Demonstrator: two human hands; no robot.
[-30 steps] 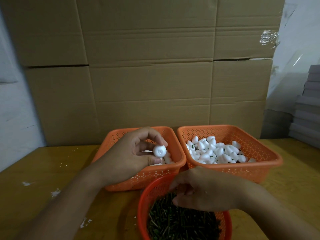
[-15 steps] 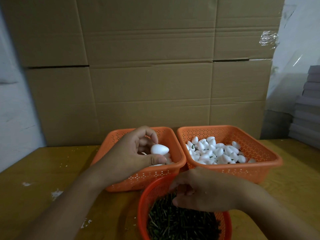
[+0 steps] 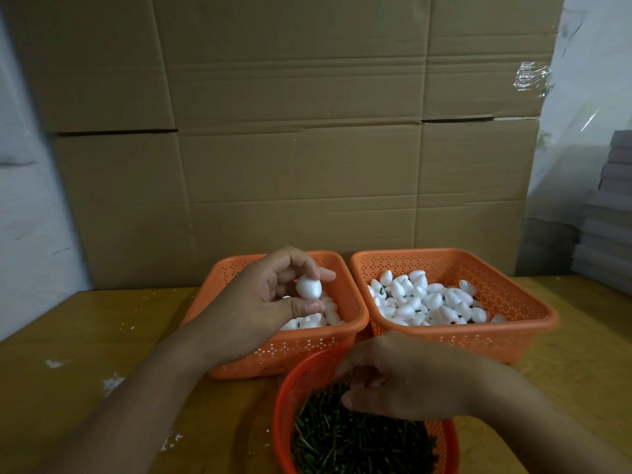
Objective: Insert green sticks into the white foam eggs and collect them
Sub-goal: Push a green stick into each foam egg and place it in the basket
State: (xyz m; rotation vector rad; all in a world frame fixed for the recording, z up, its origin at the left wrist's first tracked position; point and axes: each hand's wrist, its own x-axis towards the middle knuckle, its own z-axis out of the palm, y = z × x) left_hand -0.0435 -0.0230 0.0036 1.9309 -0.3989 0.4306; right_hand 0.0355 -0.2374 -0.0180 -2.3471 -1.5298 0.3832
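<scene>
My left hand pinches a white foam egg between fingertips and thumb, above the left orange basket, which holds plain foam eggs. The right orange basket holds several eggs, some with green sticks showing. Close to me stands a round red-orange basket full of green sticks. My right hand hovers palm-down over the sticks at the basket's far edge, fingers curled; what the fingertips hold is hidden.
The baskets stand on a wooden table with white foam crumbs on its left part. Stacked cardboard boxes form a wall right behind the baskets. Grey stacked sheets sit at the far right.
My left hand has turned the foam egg between its fingers, from end-on to sideways to upright. My right hand has stayed over the sticks.
</scene>
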